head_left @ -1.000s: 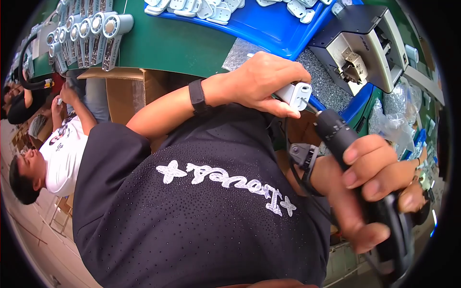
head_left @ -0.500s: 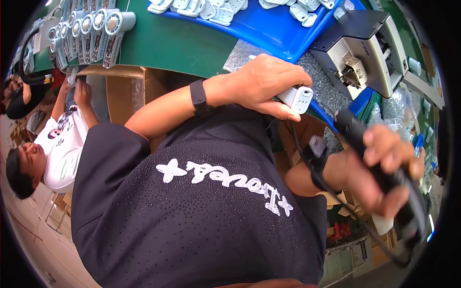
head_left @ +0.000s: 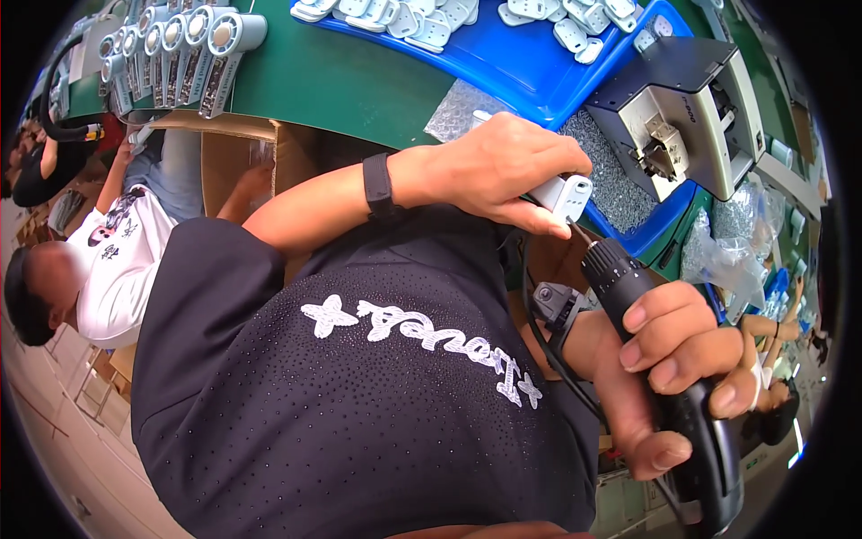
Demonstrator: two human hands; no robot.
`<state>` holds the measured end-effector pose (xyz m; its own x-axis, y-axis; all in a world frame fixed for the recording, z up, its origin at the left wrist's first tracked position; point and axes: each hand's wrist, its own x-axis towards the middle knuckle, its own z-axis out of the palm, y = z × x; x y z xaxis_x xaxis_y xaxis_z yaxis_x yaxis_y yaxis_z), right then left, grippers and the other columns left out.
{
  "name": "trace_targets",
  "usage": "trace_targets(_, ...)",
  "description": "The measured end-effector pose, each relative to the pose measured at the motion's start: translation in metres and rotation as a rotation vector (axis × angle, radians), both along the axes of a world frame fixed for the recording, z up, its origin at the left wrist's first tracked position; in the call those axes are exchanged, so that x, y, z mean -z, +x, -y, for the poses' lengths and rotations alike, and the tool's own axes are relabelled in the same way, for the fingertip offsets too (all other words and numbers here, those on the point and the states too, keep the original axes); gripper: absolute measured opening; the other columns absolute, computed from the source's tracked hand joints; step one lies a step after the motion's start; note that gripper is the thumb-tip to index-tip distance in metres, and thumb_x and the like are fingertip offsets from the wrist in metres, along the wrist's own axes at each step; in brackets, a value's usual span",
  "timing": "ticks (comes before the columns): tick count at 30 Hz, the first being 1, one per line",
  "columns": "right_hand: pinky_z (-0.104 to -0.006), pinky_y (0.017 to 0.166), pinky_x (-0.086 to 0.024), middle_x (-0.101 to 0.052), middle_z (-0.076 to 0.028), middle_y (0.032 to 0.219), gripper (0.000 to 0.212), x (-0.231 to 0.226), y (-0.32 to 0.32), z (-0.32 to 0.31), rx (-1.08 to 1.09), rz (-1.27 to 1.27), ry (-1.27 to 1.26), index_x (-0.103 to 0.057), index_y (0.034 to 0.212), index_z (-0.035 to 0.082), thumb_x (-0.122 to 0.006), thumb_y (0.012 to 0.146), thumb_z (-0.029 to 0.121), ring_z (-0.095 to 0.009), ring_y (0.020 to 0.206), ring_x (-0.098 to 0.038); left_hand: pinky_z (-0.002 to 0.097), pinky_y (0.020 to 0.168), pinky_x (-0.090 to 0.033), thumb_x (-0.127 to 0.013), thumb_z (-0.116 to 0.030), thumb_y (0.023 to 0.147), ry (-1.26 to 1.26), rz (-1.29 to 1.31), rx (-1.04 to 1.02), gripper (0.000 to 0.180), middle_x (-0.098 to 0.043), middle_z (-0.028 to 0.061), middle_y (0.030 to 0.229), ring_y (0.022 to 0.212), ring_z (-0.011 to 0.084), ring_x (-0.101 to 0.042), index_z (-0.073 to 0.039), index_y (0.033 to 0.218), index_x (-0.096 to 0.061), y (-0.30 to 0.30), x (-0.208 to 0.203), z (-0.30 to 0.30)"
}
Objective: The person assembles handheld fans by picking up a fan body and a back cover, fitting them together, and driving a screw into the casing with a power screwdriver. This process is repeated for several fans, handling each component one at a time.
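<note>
My left hand (head_left: 507, 171), with a black band on its wrist, is closed around a white plastic housing (head_left: 575, 190). The housing's end face, pierced with small holes, points out past my thumb and fingers; the rest of it is mostly covered by the hand. In my right hand (head_left: 678, 355) is a black electric screwdriver (head_left: 620, 277), gripped round its body and tilted up to the left. Its thin bit meets the lower edge of the housing's end face, close to my left thumb tip. A dark cable hangs by my right wrist.
A blue tray (head_left: 530, 76) of pale plastic plates (head_left: 435, 22) lies on the green table (head_left: 314, 85). Right of it stands a grey-and-black screw feeder (head_left: 687, 117). Several light-blue handheld fans (head_left: 224, 36) are lined up at left. A co-worker (head_left: 126, 278) sits beyond my left arm, near a cardboard box (head_left: 235, 171).
My right hand has brought the screwdriver inward to the left, so its bit now reaches the housing's end face. My left hand keeps its hold and has shifted slightly.
</note>
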<state>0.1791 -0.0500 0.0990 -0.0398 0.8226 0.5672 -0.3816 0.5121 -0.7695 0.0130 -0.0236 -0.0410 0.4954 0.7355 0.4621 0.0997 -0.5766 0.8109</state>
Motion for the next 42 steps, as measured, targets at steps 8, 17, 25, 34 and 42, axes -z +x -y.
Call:
trace_targets(8,-0.0345,0.056,-0.048,-0.053,-0.005,0.077,0.043,-0.009,0.006,-0.014,0.053,-0.268,-0.124,-0.049,0.116,0.01,-0.072,0.087,0.03,-0.015,0.053,-0.051,0.0361,0.065,-0.052,-0.081,-0.04,0.078,0.159,-0.026,-0.008,0.051,-0.064,0.0123,0.09,0.076,0.031,-0.064,-0.003,0.106,-0.06,-0.041,-0.047,-0.03)
trace_targets(17,-0.0372,0.054,-0.053,-0.062,-0.009,0.071,0.036,0.052,-0.063,-0.112,0.539,0.79,-0.39,-0.057,0.109,0.001,-0.075,0.08,0.012,-0.021,0.055,-0.063,0.0464,0.078,-0.052,-0.079,-0.03,0.077,0.479,-0.826,-0.387,0.046,-0.066,0.0155,0.098,0.091,0.0377,-0.065,-0.006,0.113,-0.064,-0.168,-0.032,-0.312)
trace_targets(25,-0.0425,0.068,-0.054,-0.068,-0.021,0.078,0.052,0.125,-0.095,-0.16,0.497,1.389,-0.324,-0.055,0.11,0.0,-0.083,0.073,0.024,-0.038,0.072,-0.068,0.0397,0.086,-0.053,-0.077,-0.013,0.079,0.739,-0.169,-0.56,0.034,-0.068,0.0154,0.109,0.095,0.0341,-0.066,-0.005,0.11,-0.067,-0.165,-0.064,-0.271)
trace_targets(34,-0.0278,0.06,-0.051,-0.066,-0.008,0.075,0.041,0.061,-0.065,-0.106,0.191,1.035,-0.575,-0.058,0.111,0.0,-0.079,0.079,0.016,-0.015,0.066,-0.064,0.0307,0.074,-0.048,-0.084,-0.027,0.079,0.333,-0.724,-1.435,0.039,-0.062,0.0062,0.099,0.082,0.0173,-0.058,-0.007,0.104,-0.062,-0.252,-0.01,0.031)
trace_targets(42,-0.02,0.059,-0.043,-0.063,-0.002,0.077,0.054,0.044,-0.06,-0.057,-0.122,0.501,-0.729,-0.057,0.127,0.0,-0.078,0.079,0.012,-0.007,0.065,-0.056,0.0367,0.082,-0.051,-0.086,-0.011,0.076,-0.1,-0.392,-1.332,0.04,-0.062,0.0106,0.11,0.098,0.0207,-0.062,-0.003,0.107,-0.062,-0.264,-0.008,0.083)
